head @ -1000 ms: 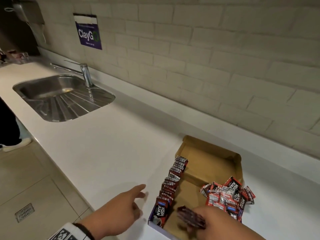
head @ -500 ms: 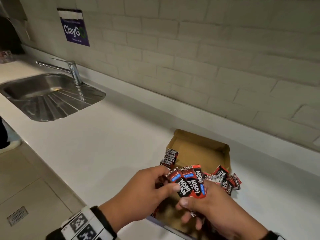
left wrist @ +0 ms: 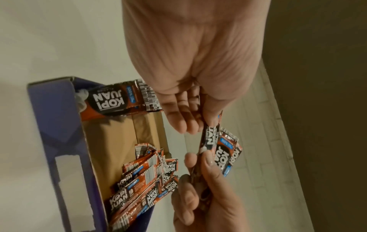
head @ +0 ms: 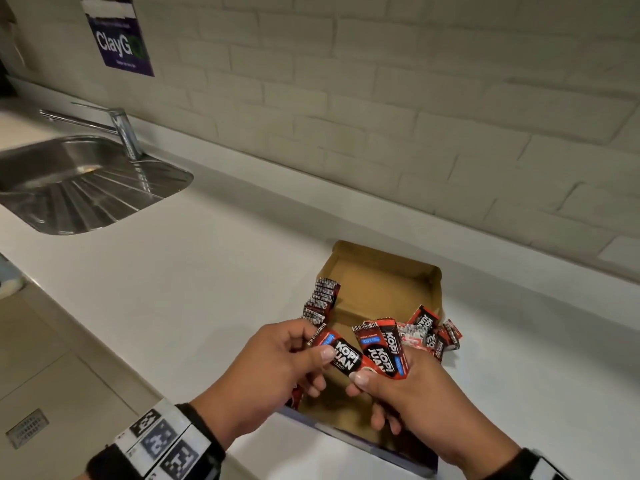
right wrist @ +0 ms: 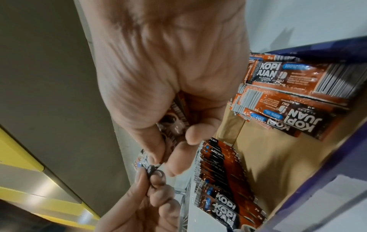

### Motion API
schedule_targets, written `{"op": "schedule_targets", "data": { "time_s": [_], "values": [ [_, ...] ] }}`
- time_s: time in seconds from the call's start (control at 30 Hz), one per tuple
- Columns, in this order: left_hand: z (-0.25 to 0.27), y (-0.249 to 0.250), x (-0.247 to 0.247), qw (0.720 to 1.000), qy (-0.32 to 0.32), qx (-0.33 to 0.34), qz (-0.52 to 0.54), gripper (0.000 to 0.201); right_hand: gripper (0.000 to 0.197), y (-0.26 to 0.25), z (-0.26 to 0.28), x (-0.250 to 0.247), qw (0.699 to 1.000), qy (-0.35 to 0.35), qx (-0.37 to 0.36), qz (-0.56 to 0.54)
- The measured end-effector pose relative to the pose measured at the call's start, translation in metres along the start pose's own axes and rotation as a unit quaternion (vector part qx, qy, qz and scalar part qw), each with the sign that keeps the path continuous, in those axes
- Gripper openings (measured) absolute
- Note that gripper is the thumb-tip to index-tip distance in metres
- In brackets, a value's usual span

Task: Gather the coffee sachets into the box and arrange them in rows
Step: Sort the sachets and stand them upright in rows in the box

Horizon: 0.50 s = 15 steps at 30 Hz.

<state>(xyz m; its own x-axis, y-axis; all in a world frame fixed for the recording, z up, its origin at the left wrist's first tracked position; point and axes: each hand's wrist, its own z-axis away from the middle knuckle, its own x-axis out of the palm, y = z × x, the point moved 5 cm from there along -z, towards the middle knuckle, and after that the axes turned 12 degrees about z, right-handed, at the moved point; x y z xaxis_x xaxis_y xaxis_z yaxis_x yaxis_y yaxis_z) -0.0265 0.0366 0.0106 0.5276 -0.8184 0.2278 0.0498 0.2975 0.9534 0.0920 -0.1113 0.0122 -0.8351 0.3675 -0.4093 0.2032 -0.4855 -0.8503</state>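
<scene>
White counter [head: 173,289]: both hands, left [head: 263,372] and right [head: 415,393], pinch sachets [head: 381,348] over the box [head: 381,271]; sorting, next slot into row [head: 320,299].

box [head: 384,271]: open, brown inside | sachets [head: 372,348]: red-black, fanned above it | row [head: 320,301]: upright, left wall | loose pile [head: 429,332]: right

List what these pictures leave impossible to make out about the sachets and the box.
- How many sachets the right hand holds: in the head view they overlap, and its fingers cover their lower ends.
- The near end of the row of sachets: the left hand covers it there.
- The box front: cut off by the wrist views' edges.
</scene>
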Motion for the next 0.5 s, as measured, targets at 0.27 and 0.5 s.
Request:
{"op": "schedule_targets", "data": {
  "time_s": [0.27, 0.5],
  "values": [
    [-0.003, 0.028, -0.044, 0.978, 0.041, 0.088, -0.187, 0.017, 0.014, 0.021, -0.005, 0.003, 0.989, 0.054, 0.014, 0.14],
    [0.007, 0.02, -0.062, 0.976, 0.037, 0.052, -0.209, 0.015, 0.01, 0.033, -0.007, 0.014, 0.98, 0.057, 0.012, 0.192]
  ]
}}
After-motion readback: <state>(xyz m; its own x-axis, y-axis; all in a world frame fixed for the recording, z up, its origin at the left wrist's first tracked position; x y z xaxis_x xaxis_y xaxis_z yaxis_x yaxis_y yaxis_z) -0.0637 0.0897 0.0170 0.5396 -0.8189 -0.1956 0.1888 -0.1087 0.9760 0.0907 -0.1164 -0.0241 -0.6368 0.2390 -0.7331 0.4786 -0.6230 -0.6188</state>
